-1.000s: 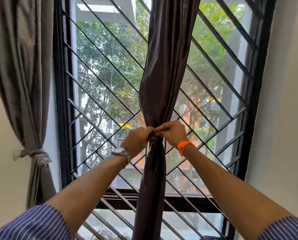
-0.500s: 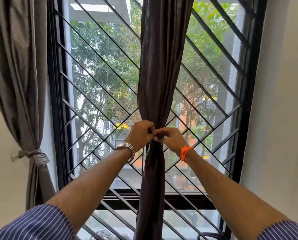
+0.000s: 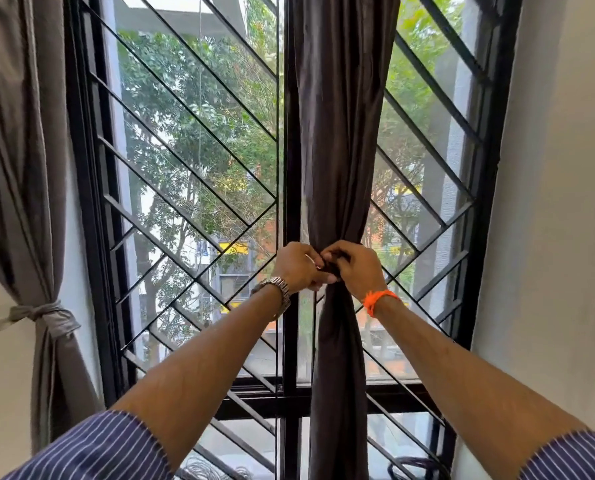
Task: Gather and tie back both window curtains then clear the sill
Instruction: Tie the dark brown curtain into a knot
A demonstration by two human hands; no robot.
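Note:
A dark brown curtain [image 3: 341,133] hangs gathered into a narrow bundle in front of the middle of the window. My left hand [image 3: 297,266] and my right hand [image 3: 356,270] meet at its waist, fingers pinched on a dark tie band [image 3: 329,268] wrapped around the bundle. The band is mostly hidden under my fingers. A grey curtain [image 3: 15,150] hangs at the left wall, held back by a knotted grey tie [image 3: 46,315]. The sill is cut off at the bottom edge.
A black diagonal window grille [image 3: 199,140] fills the frame behind the curtains. Plain walls flank the window, the right wall [image 3: 559,202] close by. Coiled cables [image 3: 213,471] and a dark cord [image 3: 417,465] lie at the bottom of the window.
My hands stay together on the curtain's waist, the fingers shifting on the band. The view has swung a little, so the window sits more to the left.

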